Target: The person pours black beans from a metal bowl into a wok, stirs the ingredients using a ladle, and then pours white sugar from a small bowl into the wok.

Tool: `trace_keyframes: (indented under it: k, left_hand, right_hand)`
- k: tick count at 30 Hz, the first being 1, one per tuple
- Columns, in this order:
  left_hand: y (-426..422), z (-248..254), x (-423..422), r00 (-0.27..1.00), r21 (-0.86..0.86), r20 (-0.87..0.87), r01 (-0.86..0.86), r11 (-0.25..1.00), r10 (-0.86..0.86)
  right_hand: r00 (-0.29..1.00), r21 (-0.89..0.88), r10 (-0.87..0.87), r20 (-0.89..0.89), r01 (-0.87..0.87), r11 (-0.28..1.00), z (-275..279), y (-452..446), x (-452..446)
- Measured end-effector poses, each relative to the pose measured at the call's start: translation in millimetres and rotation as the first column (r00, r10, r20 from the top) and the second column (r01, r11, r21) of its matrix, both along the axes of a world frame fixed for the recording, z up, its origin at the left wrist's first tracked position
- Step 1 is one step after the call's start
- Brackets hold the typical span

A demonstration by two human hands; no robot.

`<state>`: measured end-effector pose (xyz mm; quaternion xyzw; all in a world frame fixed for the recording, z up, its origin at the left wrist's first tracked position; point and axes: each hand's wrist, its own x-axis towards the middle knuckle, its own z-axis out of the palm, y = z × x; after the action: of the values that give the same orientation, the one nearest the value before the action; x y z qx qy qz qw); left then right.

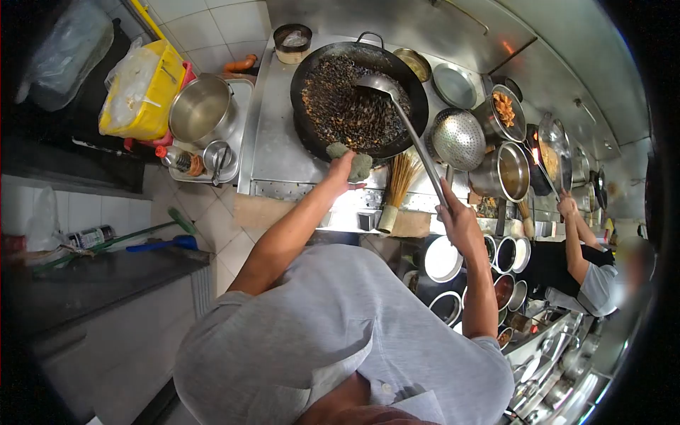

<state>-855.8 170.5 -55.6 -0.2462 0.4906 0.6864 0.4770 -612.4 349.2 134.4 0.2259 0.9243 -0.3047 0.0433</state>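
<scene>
A large black wok (301,126) on the steel stove holds a dark, glossy mass of small pieces with orange-brown bits. My left hand (341,172) is closed on a folded grey-green cloth (360,167) at the wok's near rim. My right hand (458,221) is wrapped round the long handle of a metal ladle (381,84), whose bowl rests in the dark food. A bamboo brush (399,185) lies between my hands, just below the wok. To the right of the wok is a perforated strainer (458,139).
Metal pots (508,171) and a bowl of orange-brown pieces (503,110) stand at the right. Another person (591,265) works farther right. Seasoning bowls (443,259) sit beside my right forearm. A yellow bin (145,95) and a steel pot (200,110) are at the left.
</scene>
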Motion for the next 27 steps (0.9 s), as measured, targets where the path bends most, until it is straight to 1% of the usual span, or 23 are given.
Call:
trace_keyframes:
  k: [1, 2, 3, 5, 6, 7, 9, 10, 12, 13, 15, 17, 19, 21, 22, 23, 24, 25, 26, 27]
  left_hand:
    - [-1.5, 2.8, -0.1, 1.000, 0.020, 0.005, 0.013, 1.000, -0.013]
    - [-1.8, 4.9, 0.3, 1.000, 0.040, 0.008, 0.027, 0.999, -0.027]
    - [-1.1, 5.7, 1.5, 1.000, 0.043, 0.012, 0.027, 0.999, -0.028]
    - [-0.6, 7.7, 1.7, 1.000, 0.012, -0.008, 0.003, 1.000, -0.003]
    - [-0.8, 7.6, 0.9, 1.000, 0.013, -0.009, 0.003, 1.000, -0.003]
    - [-0.5, 7.5, 0.3, 1.000, 0.009, -0.007, 0.009, 1.000, -0.009]
    - [1.3, 8.9, 1.2, 1.000, 0.008, 0.000, 0.016, 1.000, -0.016]
    - [1.9, 9.4, 1.7, 1.000, 0.010, 0.002, 0.006, 1.000, -0.006]
    - [2.6, 7.3, 2.2, 1.000, 0.010, 0.003, -0.006, 1.000, 0.006]
    - [3.9, 4.4, 1.2, 1.000, 0.037, 0.008, -0.016, 0.999, 0.016]
    - [3.6, 1.6, 1.3, 0.999, 0.061, 0.018, -0.033, 0.998, 0.032]
    - [3.1, 0.9, -1.9, 1.000, 0.080, 0.024, 0.015, 0.997, -0.017]
    - [4.3, -2.0, 1.5, 1.000, 0.074, 0.014, -0.023, 0.997, 0.022]
    - [3.6, -3.7, 1.8, 0.999, 0.067, 0.004, -0.047, 0.997, 0.047]
    - [3.6, -3.9, -0.4, 1.000, 0.061, 0.025, -0.017, 0.998, 0.015]
    - [3.5, -2.5, -1.2, 0.999, 0.056, 0.044, 0.015, 0.998, -0.018]
    - [4.3, -0.5, -0.4, 0.999, 0.055, 0.041, 0.017, 0.998, -0.019]
    - [6.0, 2.1, 0.7, 0.999, 0.036, 0.033, -0.013, 0.999, 0.012]
    - [4.8, 4.2, 1.3, 0.999, 0.014, 0.026, -0.041, 0.999, 0.040]
    - [2.8, 3.1, 1.1, 0.999, 0.009, 0.022, -0.034, 0.999, 0.033]
  right_hand:
    - [1.000, 0.131, 0.015, -0.027, -0.011, 0.991, 10.9, -7.1, 6.0]
    - [0.998, 0.155, -0.041, 0.049, 0.032, 0.987, 26.4, -13.1, 9.4]
    - [0.998, 0.158, -0.042, 0.053, 0.033, 0.987, 36.7, -14.9, 17.8]
    - [0.994, 0.235, -0.027, 0.108, 0.001, 0.972, 53.8, -15.9, 37.1]
    - [0.989, 0.247, -0.027, 0.145, -0.010, 0.969, 66.7, -16.5, 43.7]
    - [0.989, 0.248, -0.028, 0.145, -0.009, 0.969, 80.5, -19.5, 47.9]
    - [0.956, 0.241, -0.046, 0.288, -0.026, 0.970, 100.6, -24.2, 55.1]
    - [0.956, 0.243, -0.046, 0.291, -0.027, 0.970, 99.1, -24.8, 57.1]
    - [0.915, 0.327, 0.012, 0.403, -0.157, 0.932, 84.0, -24.6, 59.4]
    - [0.889, 0.363, 0.037, 0.456, -0.224, 0.905, 71.8, -24.0, 58.0]
    - [0.880, 0.380, 0.068, 0.470, -0.272, 0.884, 22.4, -22.8, 54.0]
    - [0.895, 0.409, 0.027, 0.445, -0.230, 0.883, -9.4, -34.8, 34.6]
    - [0.944, 0.382, 0.016, 0.328, -0.148, 0.912, -45.7, -41.6, 16.7]
    - [0.938, 0.352, -0.014, 0.347, -0.116, 0.929, -67.4, -50.5, -3.9]
    - [0.957, 0.330, -0.029, 0.289, -0.071, 0.942, -82.3, -52.2, -10.6]
    - [0.972, 0.305, -0.048, 0.231, -0.025, 0.952, -87.3, -54.4, -17.5]
    - [0.965, 0.241, -0.068, 0.254, 0.005, 0.971, -80.6, -54.2, -22.8]
    - [0.966, 0.238, -0.068, 0.248, 0.007, 0.971, -80.5, -45.3, -20.2]
    - [0.994, 0.006, -0.068, 0.089, 0.067, 0.998, -80.6, -30.8, -13.1]
    - [0.993, -0.099, -0.115, 0.032, 0.117, 0.988, -71.4, -32.5, -12.7]
